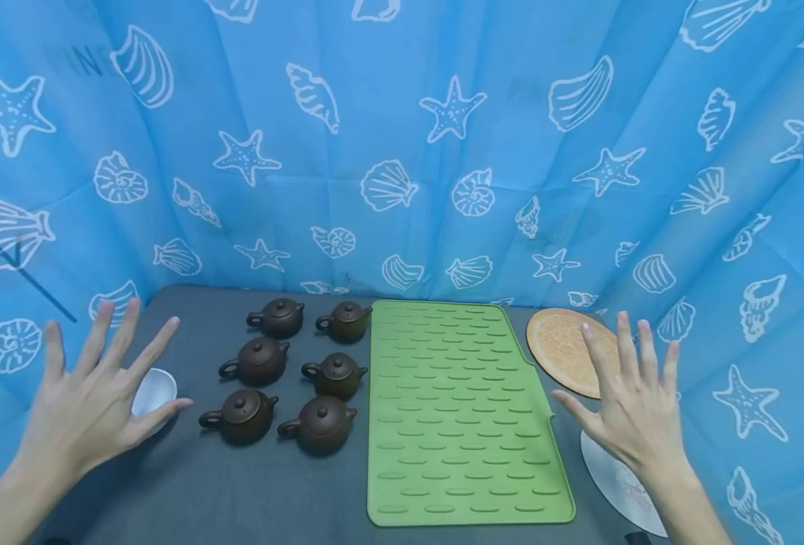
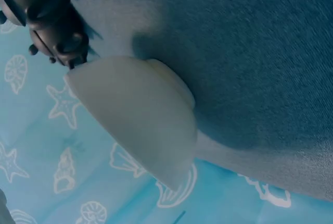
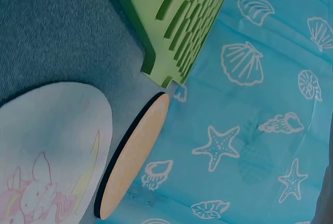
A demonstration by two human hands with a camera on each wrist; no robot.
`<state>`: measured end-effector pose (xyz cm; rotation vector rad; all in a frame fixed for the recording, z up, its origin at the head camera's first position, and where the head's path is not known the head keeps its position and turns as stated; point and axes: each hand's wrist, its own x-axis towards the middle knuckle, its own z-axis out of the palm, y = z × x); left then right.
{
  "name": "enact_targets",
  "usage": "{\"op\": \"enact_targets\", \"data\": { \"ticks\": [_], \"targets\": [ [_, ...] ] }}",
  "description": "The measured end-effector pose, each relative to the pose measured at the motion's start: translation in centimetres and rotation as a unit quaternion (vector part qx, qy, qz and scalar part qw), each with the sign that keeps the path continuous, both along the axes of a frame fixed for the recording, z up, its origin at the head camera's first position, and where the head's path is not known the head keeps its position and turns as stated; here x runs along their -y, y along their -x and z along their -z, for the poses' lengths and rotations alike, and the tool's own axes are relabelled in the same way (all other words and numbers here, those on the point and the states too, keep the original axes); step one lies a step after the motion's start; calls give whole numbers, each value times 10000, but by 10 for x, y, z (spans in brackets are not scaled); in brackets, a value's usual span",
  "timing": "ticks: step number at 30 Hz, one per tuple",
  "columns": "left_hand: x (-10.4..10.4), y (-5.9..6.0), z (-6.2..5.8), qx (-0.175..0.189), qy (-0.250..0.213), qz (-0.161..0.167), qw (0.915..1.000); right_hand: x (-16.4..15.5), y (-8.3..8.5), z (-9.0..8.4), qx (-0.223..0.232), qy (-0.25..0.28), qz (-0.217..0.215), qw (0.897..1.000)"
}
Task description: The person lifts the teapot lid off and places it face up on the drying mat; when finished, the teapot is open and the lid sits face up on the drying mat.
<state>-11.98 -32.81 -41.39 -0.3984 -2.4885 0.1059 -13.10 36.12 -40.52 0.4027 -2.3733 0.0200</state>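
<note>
My left hand [image 1: 91, 401] is held with fingers spread above the table's left side, holding nothing. Partly behind its thumb stands a white bowl [image 1: 154, 393]; the left wrist view shows the bowl [image 2: 140, 114] from the side, apart from the hand. On the right, my right hand [image 1: 637, 412] also has its fingers spread and holds nothing. It hovers over an orange round mat [image 1: 565, 348] and a white round mat [image 1: 616, 477] with a pink unicorn drawing [image 3: 39, 198]. Several dark brown teapots [image 1: 323, 424] stand in two columns right of the bowl.
A green ridged mat [image 1: 470, 416] lies flat between the teapots and the round mats. Dark grey cloth [image 1: 191, 492] covers the table. A blue curtain [image 1: 402, 151] with white shells and starfish hangs along the back and sides.
</note>
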Motion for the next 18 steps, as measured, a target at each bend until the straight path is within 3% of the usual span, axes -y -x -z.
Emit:
{"op": "enact_targets", "data": {
  "ticks": [9,18],
  "targets": [
    [-16,-9,2,-22,-107,121,9999,13,-1,4,47,163,-50,9998],
    [-34,-15,17,-103,-750,413,9963,44,2,17,-153,233,-494,9984]
  ]
}}
